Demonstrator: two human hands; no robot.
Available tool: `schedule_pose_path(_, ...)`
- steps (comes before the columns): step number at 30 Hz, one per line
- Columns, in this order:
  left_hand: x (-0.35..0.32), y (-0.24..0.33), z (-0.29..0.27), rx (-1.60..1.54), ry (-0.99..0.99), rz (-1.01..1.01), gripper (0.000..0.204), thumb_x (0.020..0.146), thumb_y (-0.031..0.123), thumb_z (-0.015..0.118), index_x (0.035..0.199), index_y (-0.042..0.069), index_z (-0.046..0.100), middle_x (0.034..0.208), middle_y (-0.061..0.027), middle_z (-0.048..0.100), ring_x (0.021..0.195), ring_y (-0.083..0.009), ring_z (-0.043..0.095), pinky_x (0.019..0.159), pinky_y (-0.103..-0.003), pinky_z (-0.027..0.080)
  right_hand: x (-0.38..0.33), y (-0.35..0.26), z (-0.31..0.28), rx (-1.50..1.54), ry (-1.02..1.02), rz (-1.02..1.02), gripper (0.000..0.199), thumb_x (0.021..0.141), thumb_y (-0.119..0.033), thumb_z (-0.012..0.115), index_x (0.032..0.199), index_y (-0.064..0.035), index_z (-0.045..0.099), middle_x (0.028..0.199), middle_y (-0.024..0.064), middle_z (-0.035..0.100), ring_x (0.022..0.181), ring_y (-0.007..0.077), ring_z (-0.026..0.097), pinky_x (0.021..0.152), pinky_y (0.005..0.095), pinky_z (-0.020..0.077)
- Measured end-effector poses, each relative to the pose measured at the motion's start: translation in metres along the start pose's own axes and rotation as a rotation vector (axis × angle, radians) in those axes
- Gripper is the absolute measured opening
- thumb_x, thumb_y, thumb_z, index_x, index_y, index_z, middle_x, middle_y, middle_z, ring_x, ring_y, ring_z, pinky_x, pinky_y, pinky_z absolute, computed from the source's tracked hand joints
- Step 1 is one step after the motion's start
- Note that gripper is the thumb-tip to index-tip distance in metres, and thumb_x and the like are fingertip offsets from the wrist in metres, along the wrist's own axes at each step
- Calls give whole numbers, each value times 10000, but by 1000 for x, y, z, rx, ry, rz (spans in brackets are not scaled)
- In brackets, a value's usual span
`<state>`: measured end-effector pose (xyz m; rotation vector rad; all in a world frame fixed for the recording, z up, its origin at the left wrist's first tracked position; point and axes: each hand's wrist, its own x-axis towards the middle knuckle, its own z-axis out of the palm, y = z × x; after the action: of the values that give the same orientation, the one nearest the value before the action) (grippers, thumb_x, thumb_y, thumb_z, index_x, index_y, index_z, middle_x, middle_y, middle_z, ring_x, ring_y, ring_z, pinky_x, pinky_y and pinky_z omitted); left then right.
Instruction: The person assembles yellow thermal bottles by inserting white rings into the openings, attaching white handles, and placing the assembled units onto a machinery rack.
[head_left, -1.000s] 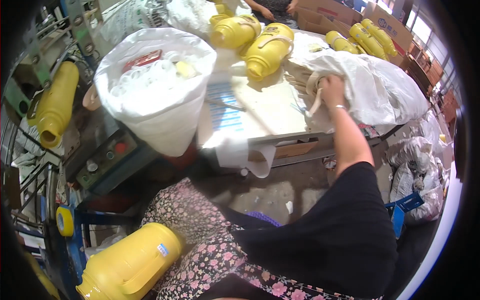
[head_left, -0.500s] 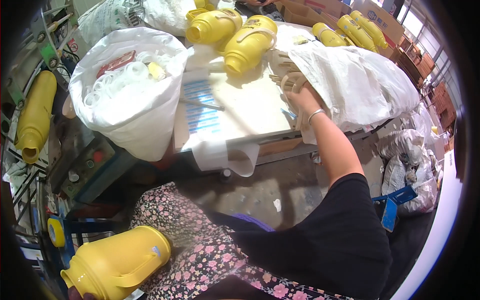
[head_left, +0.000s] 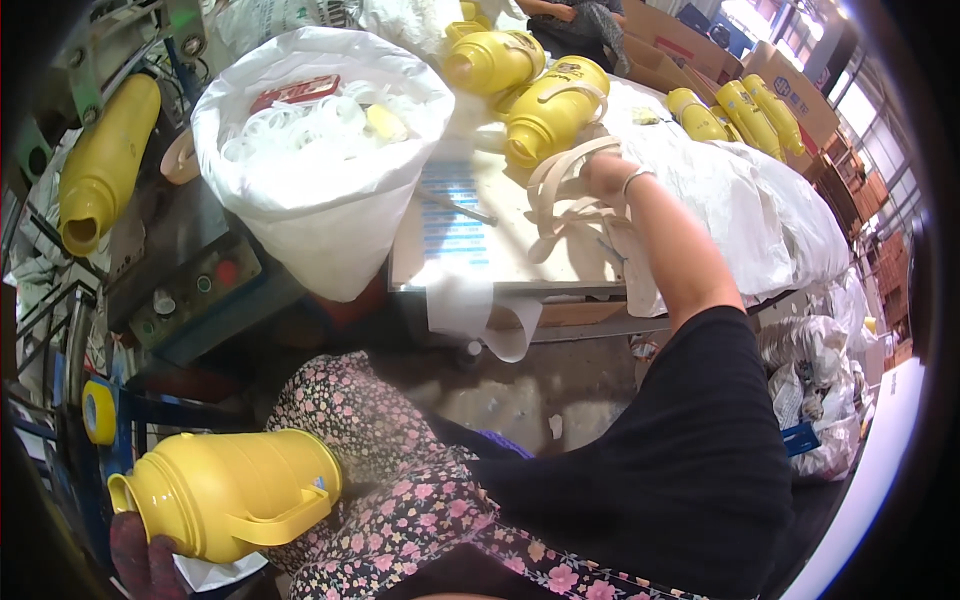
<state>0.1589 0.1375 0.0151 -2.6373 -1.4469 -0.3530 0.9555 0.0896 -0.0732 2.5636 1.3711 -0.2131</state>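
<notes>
At the lower left, my left hand, in a dark glove, has its fingers closed on the neck of a yellow thermos casing. The casing lies sideways against my floral apron, with its side handle facing me. My bare right hand reaches over the table and is closed on several beige plastic strap handles, whose loops hang out to its left. More of these pieces lie beside the white sack. Two yellow casings with beige handles, one a thermos casing, rest just beyond.
A white sack of clear plastic rings stands left of the table. Another yellow casing is by the machine at far left, near a control box. Several more casings lie at the back right. Behind the table sits another person.
My right hand has lifted the beige strap handles away from the white sack's opening. The view has shifted, and the casing in my left hand now lies more level.
</notes>
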Motion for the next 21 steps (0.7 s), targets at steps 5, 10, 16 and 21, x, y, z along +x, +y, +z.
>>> schedule_pose_path(5, 27, 16, -1, 27, 129, 231, 322, 972, 323, 587, 1171, 76, 643, 1062, -108, 680, 919, -232, 656, 766, -312, 544, 30, 31, -18, -132, 78, 71, 193, 809, -127, 641, 948, -18, 719, 934, 187, 701, 868, 304, 682, 768, 373, 534)
schedule_pose_path(10, 14, 24, 2, -579, 108, -191, 297, 881, 164, 644, 1134, 12, 611, 1116, -104, 620, 1015, -226, 582, 916, -338, 442, 39, 20, -20, 433, 362, 268, 332, 826, -246, 673, 973, 52, 688, 838, 187, 701, 752, 302, 667, 725, 392, 517)
schedule_pose_path(16, 4, 20, 13, -603, 18, -161, 372, 827, 103, 687, 1158, -8, 559, 1222, -120, 543, 1138, -232, 498, 1033, -363, 352, 28, 7, 16, 853, 838, 530, 488, 754, -410, 756, 904, 46, 664, 807, 138, 682, 755, 246, 626, 727, 369, 489)
schedule_pose_path(21, 27, 48, -12, -590, 122, 24, 269, 647, 151, 659, 883, 25, 628, 904, -130, 533, 856, -294, 505, 811, -389, 409, 18, -55, -7, 2008, 1248, -45, 253, 961, -243, 554, 761, -87, 563, 634, -1, 512, 588, 122, 519, 523, 275, 445)
